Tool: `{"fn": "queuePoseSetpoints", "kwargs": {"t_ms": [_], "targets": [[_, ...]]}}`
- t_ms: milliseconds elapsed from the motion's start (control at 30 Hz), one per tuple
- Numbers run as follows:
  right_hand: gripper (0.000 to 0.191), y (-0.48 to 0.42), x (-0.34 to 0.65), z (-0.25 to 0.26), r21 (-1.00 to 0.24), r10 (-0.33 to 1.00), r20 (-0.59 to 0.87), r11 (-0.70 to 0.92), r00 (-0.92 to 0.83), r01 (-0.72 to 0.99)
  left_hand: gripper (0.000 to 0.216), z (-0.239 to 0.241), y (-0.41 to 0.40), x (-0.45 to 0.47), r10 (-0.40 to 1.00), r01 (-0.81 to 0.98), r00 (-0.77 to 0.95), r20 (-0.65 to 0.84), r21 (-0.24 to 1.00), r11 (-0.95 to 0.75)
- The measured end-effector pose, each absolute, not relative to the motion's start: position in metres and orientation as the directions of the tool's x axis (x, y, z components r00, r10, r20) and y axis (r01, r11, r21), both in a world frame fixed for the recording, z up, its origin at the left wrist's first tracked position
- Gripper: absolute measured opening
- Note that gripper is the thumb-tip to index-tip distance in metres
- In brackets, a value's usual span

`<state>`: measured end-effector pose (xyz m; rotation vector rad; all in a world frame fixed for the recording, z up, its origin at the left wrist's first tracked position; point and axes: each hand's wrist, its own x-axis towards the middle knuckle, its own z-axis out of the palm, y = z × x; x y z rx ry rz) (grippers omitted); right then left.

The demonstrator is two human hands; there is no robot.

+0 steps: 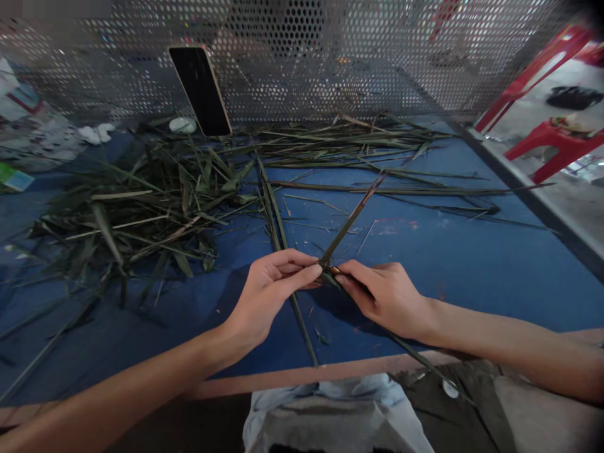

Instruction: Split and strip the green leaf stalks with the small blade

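Pinching one long leaf strip [352, 219] between closed fingertips, the left hand [268, 292] and right hand [384, 296] meet above the blue table [472, 264], right of the leaf pile [141, 201]; exact grip seems blurred.

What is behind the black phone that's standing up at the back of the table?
The phone leans against a grey metal sheet full of little holes. Blurry coloured shapes show through the holes, too unclear to name. The patch of sheet directly behind the phone is covered.

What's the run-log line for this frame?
left hand: pinching leaf strip | right hand: pinching same strip | surface: blue table | nearby: leaf pile, phone against mesh
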<state>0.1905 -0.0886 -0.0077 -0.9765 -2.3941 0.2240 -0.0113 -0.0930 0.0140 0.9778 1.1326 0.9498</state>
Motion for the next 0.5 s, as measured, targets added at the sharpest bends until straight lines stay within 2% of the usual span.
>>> {"fn": "queuePoseSetpoints", "kwargs": {"t_ms": [500], "targets": [[0.018, -0.0862, 0.1870, -0.0053, -0.344, 0.687, 0.462, 0.721, -0.560, 0.601, 0.018, 0.0096, -0.0920, -0.0119, 0.939, -0.184, 0.184, -0.291, 0.928, 0.324]]}}
